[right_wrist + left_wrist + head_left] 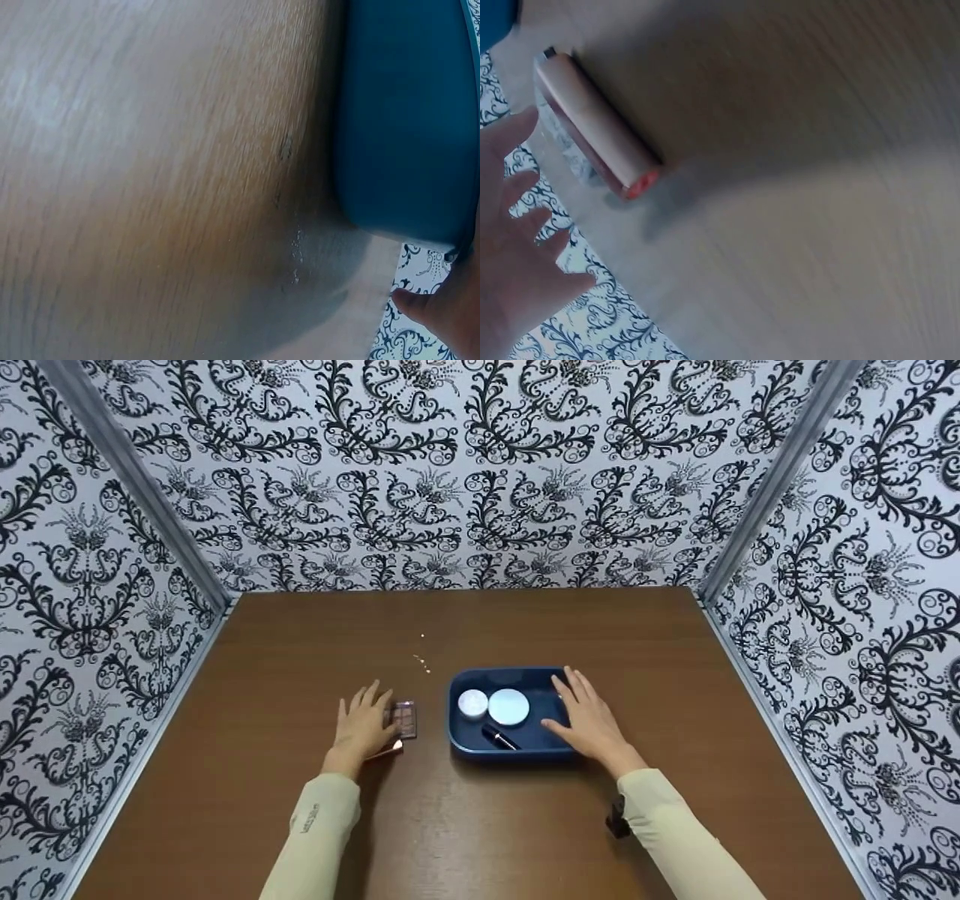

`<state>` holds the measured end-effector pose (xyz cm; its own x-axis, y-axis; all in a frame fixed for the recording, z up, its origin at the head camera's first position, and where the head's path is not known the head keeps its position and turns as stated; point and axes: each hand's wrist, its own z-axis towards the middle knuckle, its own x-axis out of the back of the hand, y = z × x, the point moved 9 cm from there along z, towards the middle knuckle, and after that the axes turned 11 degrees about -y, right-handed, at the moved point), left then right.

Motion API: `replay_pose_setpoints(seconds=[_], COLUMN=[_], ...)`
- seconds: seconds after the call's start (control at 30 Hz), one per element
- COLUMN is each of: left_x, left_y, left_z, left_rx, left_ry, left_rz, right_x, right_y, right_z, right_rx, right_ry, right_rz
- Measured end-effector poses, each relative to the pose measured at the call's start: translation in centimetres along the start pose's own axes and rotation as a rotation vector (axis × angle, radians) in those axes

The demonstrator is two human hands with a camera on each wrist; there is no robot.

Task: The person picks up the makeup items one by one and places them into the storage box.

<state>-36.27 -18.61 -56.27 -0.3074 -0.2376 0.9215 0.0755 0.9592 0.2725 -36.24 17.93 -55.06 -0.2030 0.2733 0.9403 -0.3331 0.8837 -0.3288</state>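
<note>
In the head view my left hand (361,729) is over a clear-lidded makeup palette (406,720), its fingers spread and partly covering it. Beside the palette, a shiny rose-gold tube (391,748) lies partly hidden under that hand. The left wrist view shows the tube (596,120) on the table, close to the fingertips. My right hand (590,725) reaches over the right end of a blue tray (517,754) with fingers extended, hiding that end. Inside the tray are a small white round jar (473,703), a larger pale round container (509,706) and a black cosmetic tube (500,737).
Brown wood-grain table (480,840) all around. Small pale specks (422,662) lie behind and left of the tray. Patterned walls (480,510) enclose the back and both sides. A black device (618,819) sits at the right wrist.
</note>
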Motion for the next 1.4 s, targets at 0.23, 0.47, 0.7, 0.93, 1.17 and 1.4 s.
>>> replay_pose_setpoints(seconds=[0.23,0.47,0.7,0.93,1.17,1.4], left_x=[-0.4,-0.2,-0.2,-0.1,0.4,0.9], left_y=[-0.6,-0.4,-0.4,-0.4,-0.4,-0.3], left_z=[-0.3,-0.4,-0.3,-0.5,-0.5,-0.5], left_rx=[-0.054,-0.123,-0.145,-0.161,-0.191,-0.176], left_ry=[-0.049,-0.043,-0.022,0.014,0.081,0.105], left_rz=[-0.010,-0.013,-0.033,-0.057,-0.119,-0.148], right_x=[-0.1,0.0,0.1,0.2,0.2,0.3], right_y=[0.0,0.1,0.0,-0.1,-0.1,-0.2], right_z=[0.0,0.0,-0.1,-0.1,-0.1,-0.1], right_rx=[0.003,-0.002,-0.005,-0.003,-0.004,-0.006], right_ry=[-0.005,-0.005,-0.016,-0.002,-0.005,-0.002], right_rz=[-0.006,-0.002,0.003,0.028,0.033,0.009])
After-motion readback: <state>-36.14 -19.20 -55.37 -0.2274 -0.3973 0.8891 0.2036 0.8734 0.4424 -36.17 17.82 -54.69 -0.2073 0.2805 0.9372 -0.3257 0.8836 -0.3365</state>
